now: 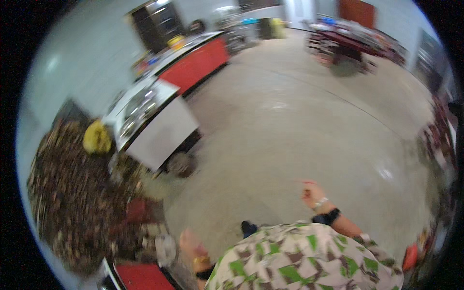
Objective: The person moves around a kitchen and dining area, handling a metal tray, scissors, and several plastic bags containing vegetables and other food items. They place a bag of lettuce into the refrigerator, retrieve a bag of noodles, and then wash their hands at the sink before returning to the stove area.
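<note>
Low in the view, my left hand (pixel 191 242) hangs over the floor, blurred, with a yellowish bracelet (pixel 201 261) and a dark band at the wrist. Closest to it is a pale round object (pixel 166 250) that I cannot make out; I see no contact. Further right, my right hand (pixel 311 194) is held out over the bare floor (pixel 275 145), its fingers looking curled. A pale bracelet (pixel 321 202) and a black band (pixel 327 217) circle that wrist. Blur hides whether either hand holds anything. Patterned clothing (pixel 290 257) covers my body.
A large pile of firewood or brush (pixel 79 181) lies at left, beside a yellow bag (pixel 97 137). A white-fronted counter (pixel 166 134) adjoins a red cabinet (pixel 197 63). A dark red table (pixel 348 40) bearing clutter stands at the far right. A red-topped unit (pixel 145 277) sits bottom left.
</note>
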